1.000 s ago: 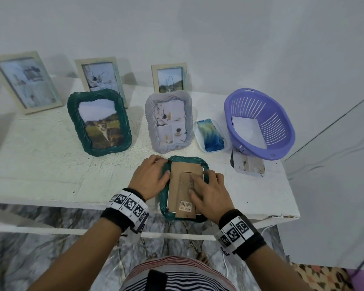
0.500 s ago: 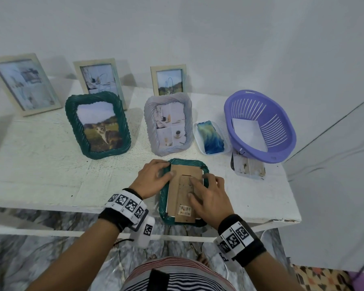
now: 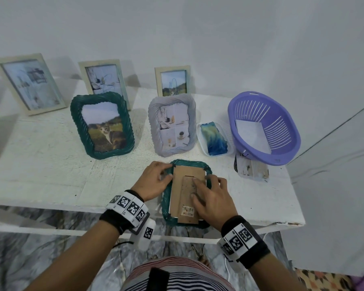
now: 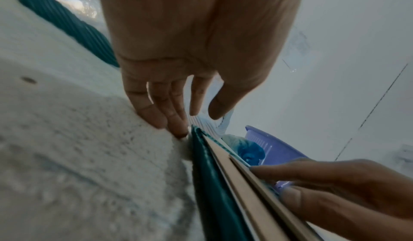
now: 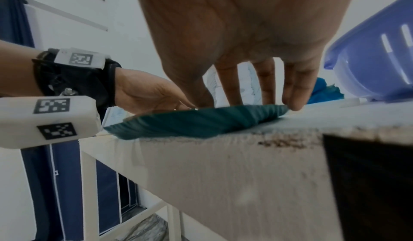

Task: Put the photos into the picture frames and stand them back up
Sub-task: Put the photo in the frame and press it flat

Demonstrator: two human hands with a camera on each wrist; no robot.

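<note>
Near edge of worktop [image 3: 51, 164]: dark green frame [image 3: 166, 206] face-down, overhanging the edge, cardboard backing [image 3: 182, 192] seated. Right hand [image 3: 212, 198] flat, pressing backing; left hand [image 3: 153, 181] loosely open, fingertips steadying 9 o'clock rim. Left: lock tabs, stand it. At 12: five frames already upright, filled. At 2: one sheet in purple basket [image 3: 282, 131].

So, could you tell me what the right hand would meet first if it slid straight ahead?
Probably the grey rope-textured picture frame, standing just beyond the right hand; depth is uncertain.
</note>
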